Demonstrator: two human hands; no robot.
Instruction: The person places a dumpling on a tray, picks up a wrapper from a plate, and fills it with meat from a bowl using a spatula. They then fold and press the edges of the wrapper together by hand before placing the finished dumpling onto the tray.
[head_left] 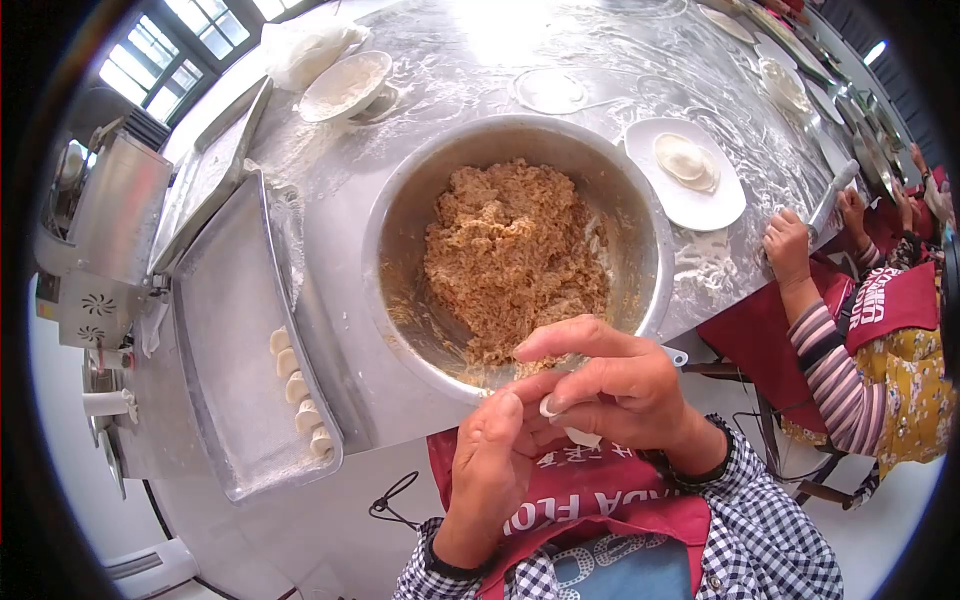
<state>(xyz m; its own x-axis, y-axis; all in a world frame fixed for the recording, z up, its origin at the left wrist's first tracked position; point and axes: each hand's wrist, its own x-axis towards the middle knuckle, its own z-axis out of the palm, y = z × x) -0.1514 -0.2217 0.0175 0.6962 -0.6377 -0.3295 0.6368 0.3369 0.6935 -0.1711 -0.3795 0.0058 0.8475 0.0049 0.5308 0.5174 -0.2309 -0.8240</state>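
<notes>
**A:** White dough, is that what both hands are on?

**B:** Yes, a small white dough dumpling [562,418], pinched between them just in front of the big round steel bowl [397,225] of brown minced filling [510,255].

**A:** How do the fingers sit?

**B:** The left hand [492,462] is curled, thumb pressed on the dough. The right hand [612,388] folds its fingers over it from above.

**A:** And around them?

**B:** Left of the bowl, a floured metal tray [225,330] carries a row of finished pale dumplings [298,390]. To the right, a white round plate [700,205] holds dough wrappers [685,160], near a co-worker's hand [787,245] on a rolling pin [832,200].
</notes>
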